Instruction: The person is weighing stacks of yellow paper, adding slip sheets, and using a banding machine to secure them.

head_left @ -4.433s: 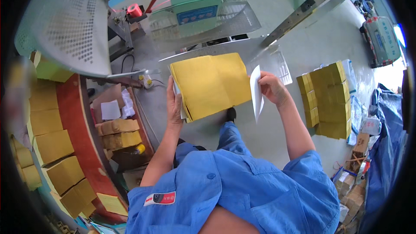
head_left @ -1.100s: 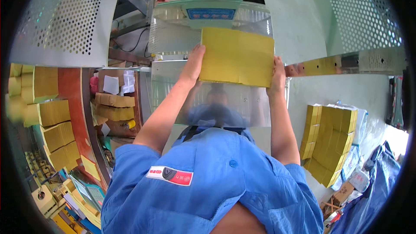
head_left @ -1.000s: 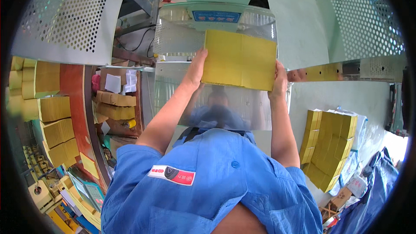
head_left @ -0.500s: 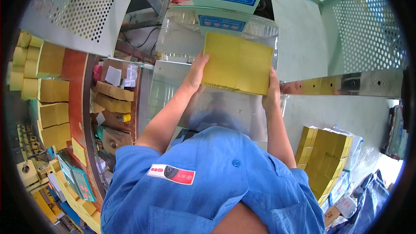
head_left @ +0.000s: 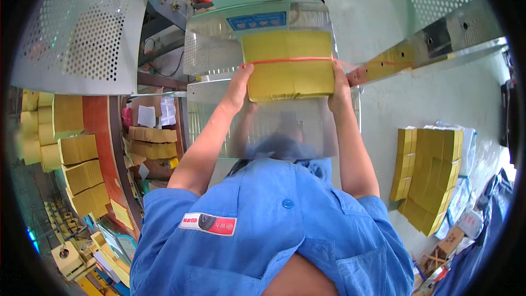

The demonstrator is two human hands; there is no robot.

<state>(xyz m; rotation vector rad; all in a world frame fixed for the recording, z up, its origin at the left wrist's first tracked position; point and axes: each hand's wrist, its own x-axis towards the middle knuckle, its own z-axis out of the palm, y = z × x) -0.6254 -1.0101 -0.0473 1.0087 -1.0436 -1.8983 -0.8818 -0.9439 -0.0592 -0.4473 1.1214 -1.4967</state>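
Observation:
A thick stack of yellow paper sheets (head_left: 290,83) lies between my hands on the shiny metal tabletop of a machine (head_left: 274,137). My left hand (head_left: 239,86) presses against its left side, and my right hand (head_left: 340,85) grips the right side. Across the top of the stack, from side to side, runs a thin red strap (head_left: 287,60); part of it trails off blurred to the right. The stack's underside is hidden. A faint reflection of me shows in the metal below it.
A perforated metal panel (head_left: 82,38) stands at the far left, and a perforated metal bar (head_left: 422,49) juts in from the right. More yellow paper bundles (head_left: 433,170) sit on the floor to the right. Yellow stacks (head_left: 85,170) line a reddish bench (head_left: 109,148) on the left.
A red strap now crosses the stack where none was seen before. The stack has straightened against the machine and both hands still hold its sides. My view has shifted a little.

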